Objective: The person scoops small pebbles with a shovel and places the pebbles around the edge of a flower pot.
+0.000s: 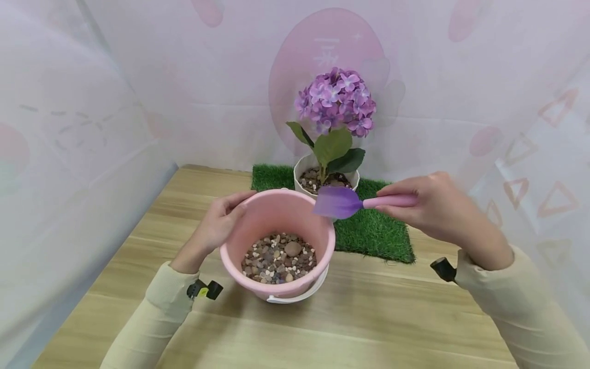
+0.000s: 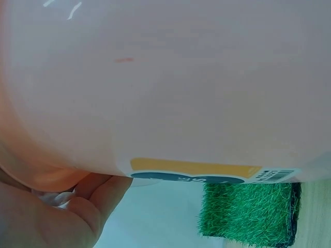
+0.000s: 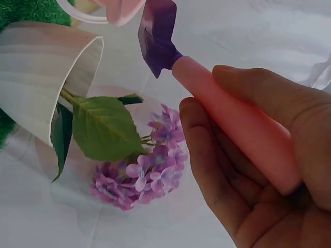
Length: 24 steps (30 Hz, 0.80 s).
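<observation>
A pink bucket (image 1: 277, 197) stands on the table, its mouth tipped toward me, with small pebbles (image 1: 278, 261) over its bottom. My left hand (image 1: 216, 223) grips the bucket's rim at the left; in the left wrist view its fingers (image 2: 106, 199) curl at the rim. In my right hand (image 1: 438, 210) is a toy trowel by its pink handle (image 3: 232, 124), pinched between thumb and fingers. The trowel's purple blade (image 1: 338, 201) overlaps the bucket's right rim and the front of a white flowerpot (image 1: 299, 169) in the head view.
A purple hydrangea (image 1: 338, 102) with green leaves rises from the flowerpot, which has pebbles round the stem and stands on a green turf mat (image 1: 375, 238). The bucket's white bail (image 1: 299, 296) hangs at its front. Printed white cloth (image 1: 221, 128) encloses the wooden table (image 1: 369, 328).
</observation>
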Motion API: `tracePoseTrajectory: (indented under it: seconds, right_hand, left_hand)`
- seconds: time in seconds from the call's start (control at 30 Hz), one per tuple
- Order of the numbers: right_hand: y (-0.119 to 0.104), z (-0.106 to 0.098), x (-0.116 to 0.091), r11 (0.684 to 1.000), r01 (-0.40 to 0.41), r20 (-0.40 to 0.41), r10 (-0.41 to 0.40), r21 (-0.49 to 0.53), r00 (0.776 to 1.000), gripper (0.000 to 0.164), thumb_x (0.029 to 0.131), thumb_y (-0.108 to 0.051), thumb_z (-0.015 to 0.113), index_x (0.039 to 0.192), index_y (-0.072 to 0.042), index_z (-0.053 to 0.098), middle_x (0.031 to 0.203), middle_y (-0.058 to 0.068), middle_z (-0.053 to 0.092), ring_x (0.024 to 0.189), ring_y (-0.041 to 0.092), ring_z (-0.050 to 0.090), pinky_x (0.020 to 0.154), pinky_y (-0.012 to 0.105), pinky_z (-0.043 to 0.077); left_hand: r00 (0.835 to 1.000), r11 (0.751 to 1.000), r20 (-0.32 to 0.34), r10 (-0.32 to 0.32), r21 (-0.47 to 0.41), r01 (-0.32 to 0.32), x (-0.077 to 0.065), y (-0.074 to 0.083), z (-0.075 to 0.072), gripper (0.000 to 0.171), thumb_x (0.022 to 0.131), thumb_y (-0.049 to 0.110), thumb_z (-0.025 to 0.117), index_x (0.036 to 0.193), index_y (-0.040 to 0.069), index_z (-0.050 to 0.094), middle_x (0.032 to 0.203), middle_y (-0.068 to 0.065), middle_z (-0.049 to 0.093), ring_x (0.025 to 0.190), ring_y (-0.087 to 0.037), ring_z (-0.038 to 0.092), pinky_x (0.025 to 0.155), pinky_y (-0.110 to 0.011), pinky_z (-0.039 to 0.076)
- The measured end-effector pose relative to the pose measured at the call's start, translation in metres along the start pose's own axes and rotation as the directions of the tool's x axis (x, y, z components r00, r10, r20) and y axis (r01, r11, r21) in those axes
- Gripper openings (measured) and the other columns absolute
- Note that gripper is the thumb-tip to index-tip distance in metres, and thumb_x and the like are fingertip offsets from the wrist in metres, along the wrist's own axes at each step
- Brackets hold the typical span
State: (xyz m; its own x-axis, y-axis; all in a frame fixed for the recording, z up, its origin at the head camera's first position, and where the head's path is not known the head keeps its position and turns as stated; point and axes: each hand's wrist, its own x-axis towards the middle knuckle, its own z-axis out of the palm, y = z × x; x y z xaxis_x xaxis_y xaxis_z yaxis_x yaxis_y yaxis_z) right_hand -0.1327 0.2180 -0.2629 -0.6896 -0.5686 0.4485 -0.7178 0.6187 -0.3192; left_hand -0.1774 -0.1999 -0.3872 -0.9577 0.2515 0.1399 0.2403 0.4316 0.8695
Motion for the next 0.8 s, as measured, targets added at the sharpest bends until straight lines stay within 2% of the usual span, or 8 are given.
tracePoseTrajectory:
  seconds: [0.13,0.3,0.4,0.57,0.8]
  right_hand:
    - [-0.005,0.007,0.008,0.998,0.03,0.064,-0.034,0.056,0.997,0.019,0.086,-0.003,0.085,0.103,-0.01,0.085,0.095,-0.003,0.084,0.075,0.0,0.077,0.058,0.009,0.056]
    - [-0.011,0.016,0.019,0.993,0.103,0.085,-0.108,0.062,0.991,0.015,0.084,-0.005,0.088,0.099,-0.007,0.085,0.089,0.001,0.083,0.062,-0.003,0.071,0.052,0.008,0.053]
    - [-0.017,0.021,0.024,0.995,0.08,0.134,-0.088,0.064,0.987,0.011,0.086,-0.011,0.088,0.096,-0.01,0.086,0.087,-0.001,0.083,0.06,-0.006,0.066,0.052,0.01,0.053]
    - [-0.025,0.029,0.031,0.998,0.017,0.246,-0.033,0.066,0.969,0.004,0.09,-0.019,0.085,0.093,-0.017,0.086,0.084,-0.01,0.081,0.064,-0.008,0.065,0.057,0.015,0.057]
    - [-0.028,0.044,0.04,0.992,0.051,0.327,-0.086,0.114,0.941,0.002,0.093,-0.019,0.083,0.092,-0.017,0.085,0.081,-0.011,0.08,0.065,-0.009,0.066,0.06,0.016,0.059]
  left_hand:
    - [1.0,1.0,-0.002,0.0,0.0,0.0,0.0,-0.001,0.0,0.042,0.111,0.012,0.05,0.151,0.002,0.055,0.144,-0.025,0.064,0.114,-0.04,0.073,0.086,-0.025,0.064]
    - [1.0,1.0,-0.002,0.004,-0.004,-0.004,0.001,-0.002,0.0,0.042,0.111,0.012,0.05,0.151,0.002,0.055,0.142,-0.026,0.065,0.111,-0.04,0.074,0.085,-0.028,0.066]
    - [1.0,1.0,-0.002,0.006,-0.004,-0.006,0.001,-0.002,0.0,0.042,0.111,0.012,0.05,0.151,0.001,0.055,0.143,-0.026,0.065,0.11,-0.04,0.074,0.085,-0.031,0.067]
    - [1.0,1.0,-0.004,0.009,-0.005,-0.009,0.001,-0.002,0.0,0.042,0.111,0.012,0.05,0.151,0.0,0.055,0.143,-0.026,0.065,0.111,-0.04,0.074,0.085,-0.031,0.066]
    - [1.0,1.0,-0.004,-0.003,-0.024,0.003,0.001,-0.003,0.0,0.042,0.111,0.013,0.05,0.151,0.001,0.055,0.143,-0.026,0.065,0.11,-0.04,0.074,0.085,-0.031,0.067]
